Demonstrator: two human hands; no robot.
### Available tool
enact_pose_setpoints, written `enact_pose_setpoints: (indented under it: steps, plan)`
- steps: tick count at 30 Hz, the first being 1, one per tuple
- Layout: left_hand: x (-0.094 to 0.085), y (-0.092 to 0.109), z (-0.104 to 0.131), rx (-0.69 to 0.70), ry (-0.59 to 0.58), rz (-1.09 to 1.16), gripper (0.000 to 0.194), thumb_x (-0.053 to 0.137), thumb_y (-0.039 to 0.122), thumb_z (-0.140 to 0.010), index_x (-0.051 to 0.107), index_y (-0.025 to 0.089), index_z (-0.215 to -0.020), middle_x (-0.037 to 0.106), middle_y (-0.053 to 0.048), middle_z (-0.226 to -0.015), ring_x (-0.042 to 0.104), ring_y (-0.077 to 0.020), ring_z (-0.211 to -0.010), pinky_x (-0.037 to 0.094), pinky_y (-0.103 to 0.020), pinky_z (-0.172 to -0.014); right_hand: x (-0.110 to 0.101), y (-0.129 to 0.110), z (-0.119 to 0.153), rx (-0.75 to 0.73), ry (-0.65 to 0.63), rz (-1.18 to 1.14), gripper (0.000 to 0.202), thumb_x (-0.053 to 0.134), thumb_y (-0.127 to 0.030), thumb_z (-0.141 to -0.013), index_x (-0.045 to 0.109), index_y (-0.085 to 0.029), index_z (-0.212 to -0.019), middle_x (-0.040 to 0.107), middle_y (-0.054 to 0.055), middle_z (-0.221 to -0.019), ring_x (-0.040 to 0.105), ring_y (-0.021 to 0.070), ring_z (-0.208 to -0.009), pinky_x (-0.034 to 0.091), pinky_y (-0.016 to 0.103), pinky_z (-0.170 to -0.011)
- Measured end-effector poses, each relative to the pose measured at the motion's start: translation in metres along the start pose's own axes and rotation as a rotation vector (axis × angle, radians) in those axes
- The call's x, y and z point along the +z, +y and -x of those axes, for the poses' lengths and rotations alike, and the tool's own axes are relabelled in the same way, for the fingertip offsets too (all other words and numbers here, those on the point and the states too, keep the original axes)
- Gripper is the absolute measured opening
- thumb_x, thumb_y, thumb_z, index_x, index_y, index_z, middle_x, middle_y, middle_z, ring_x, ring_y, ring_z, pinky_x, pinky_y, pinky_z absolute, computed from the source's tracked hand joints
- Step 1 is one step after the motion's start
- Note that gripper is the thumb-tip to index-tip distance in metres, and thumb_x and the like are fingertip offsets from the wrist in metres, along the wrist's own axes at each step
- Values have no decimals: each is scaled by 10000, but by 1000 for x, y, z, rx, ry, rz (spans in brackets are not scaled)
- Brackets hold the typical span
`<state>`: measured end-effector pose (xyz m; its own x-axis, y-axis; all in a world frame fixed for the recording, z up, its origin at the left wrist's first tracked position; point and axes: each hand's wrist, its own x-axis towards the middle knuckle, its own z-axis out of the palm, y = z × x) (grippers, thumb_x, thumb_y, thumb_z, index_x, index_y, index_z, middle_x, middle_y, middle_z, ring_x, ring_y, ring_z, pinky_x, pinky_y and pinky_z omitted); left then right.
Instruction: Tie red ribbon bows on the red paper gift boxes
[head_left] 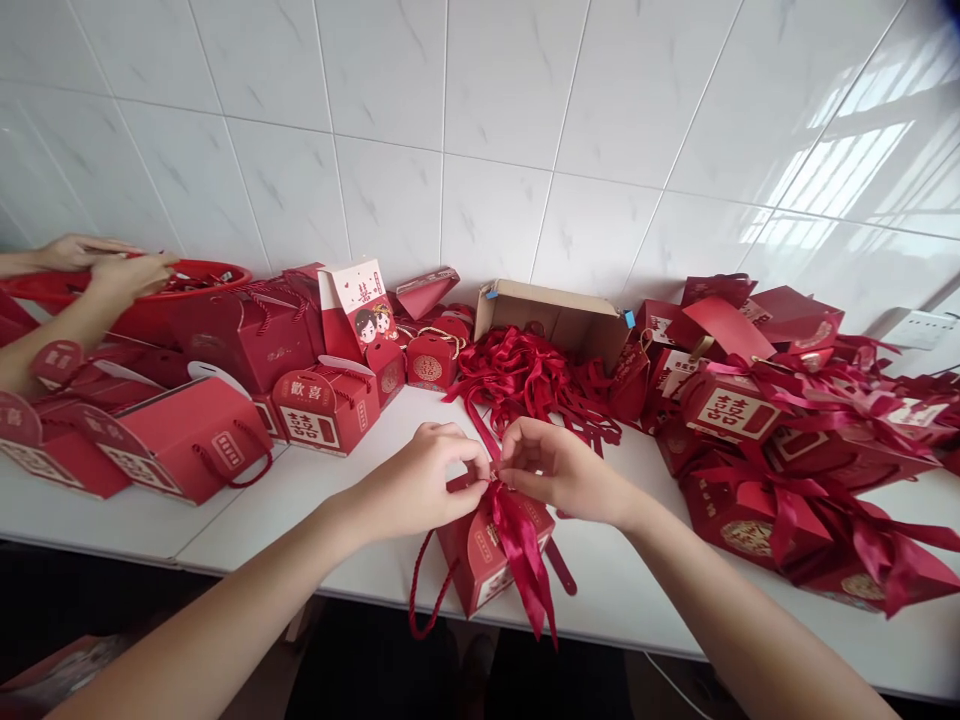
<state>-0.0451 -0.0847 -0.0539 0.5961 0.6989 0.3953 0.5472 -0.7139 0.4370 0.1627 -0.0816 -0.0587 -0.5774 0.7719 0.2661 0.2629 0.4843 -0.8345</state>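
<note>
The white counter [300, 485] stretches left to right in front of me. At its far side, mid-scene, an open brown carton [525, 297] stands against a heap of dark red ribbons [514, 375]. By the near edge, centred between my arms, sits a small red box [471, 562]. My left hand [420, 478] and right hand [570, 472] meet over its top. One satin ribbon [520, 545] trails down its near side. My fingers [466, 502] are curled in, each thumb and forefinger pinched nearly tip to tip on that ribbon.
</note>
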Motion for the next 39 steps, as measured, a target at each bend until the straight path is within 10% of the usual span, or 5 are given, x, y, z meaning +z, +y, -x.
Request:
enact_pose_setpoints:
  steps: [9, 25, 39]
  plan:
    - [-4, -9, 0, -31, -19, -54, 143, 587, 180, -759, 706, 258, -759, 713, 14, -781, 628, -189, -806, 489, -319, -873, 7, 0, 21, -314, -90, 516, 460, 474, 1, -815, 705, -258, -1117, 628, 94, -1062, 614, 196, -919, 531, 306, -761]
    - [-8, -6, 0, -133, -243, 136, 156, 484, 123, -797, 613, 208, -782, 644, 4, -819, 587, -171, -823, 454, -235, -716, 6, 14, 24, -350, -68, 360, 526, 439, 59, -799, 732, -274, -1082, 546, 76, -982, 582, 174, -921, 534, 314, -786]
    - [-6, -16, -5, -153, -343, 145, 258, 511, 366, -882, 410, 205, -706, 453, 4, -848, 442, -196, -919, 361, -331, -907, 12, 25, 20, -410, -30, 195, 372, 477, 29, -826, 770, -165, -948, 531, 84, -917, 558, 149, -843, 506, 289, -741]
